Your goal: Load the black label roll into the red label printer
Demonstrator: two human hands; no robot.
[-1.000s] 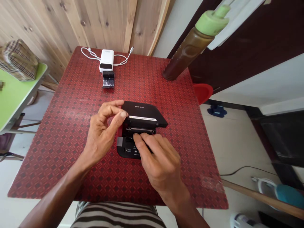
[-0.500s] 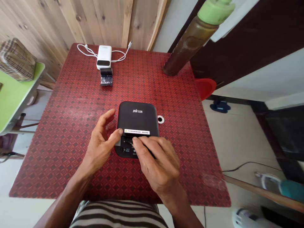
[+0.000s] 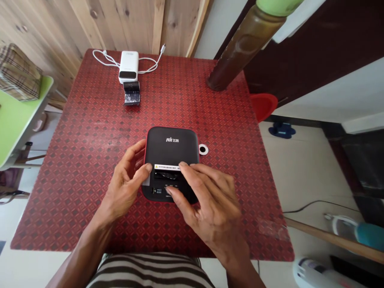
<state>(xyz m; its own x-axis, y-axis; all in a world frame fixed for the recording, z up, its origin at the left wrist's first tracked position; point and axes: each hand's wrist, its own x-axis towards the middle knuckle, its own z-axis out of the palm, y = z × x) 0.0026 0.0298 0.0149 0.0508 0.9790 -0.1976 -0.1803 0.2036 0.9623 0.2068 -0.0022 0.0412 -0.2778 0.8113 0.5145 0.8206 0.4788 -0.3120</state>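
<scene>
A square black printer (image 3: 169,152) with red sides and rounded corners lies flat on the table. White lettering marks its top, with a white warning strip (image 3: 165,167) above a dark slot. In the slot shows a shiny black piece (image 3: 168,175) that I cannot make out clearly. My left hand (image 3: 126,180) grips the printer's left side, thumb on the top edge and fingers beside it. My right hand (image 3: 207,196) is over the lower right part, fingers apart. Its index fingertip is at the strip's right end and its thumb by the buttons.
Against the printer's right side lies a white ring with a black centre (image 3: 203,149). Farther back are a white power bank (image 3: 129,66) with a white cable and a black curled strip (image 3: 132,94). A tall brown bottle (image 3: 240,52) stands at the back right of the red patterned table (image 3: 99,160).
My right thumb and index finger have spread from a pinch at the slot, uncovering more of it. My left hand stays at the printer's left side. The view has shifted slightly.
</scene>
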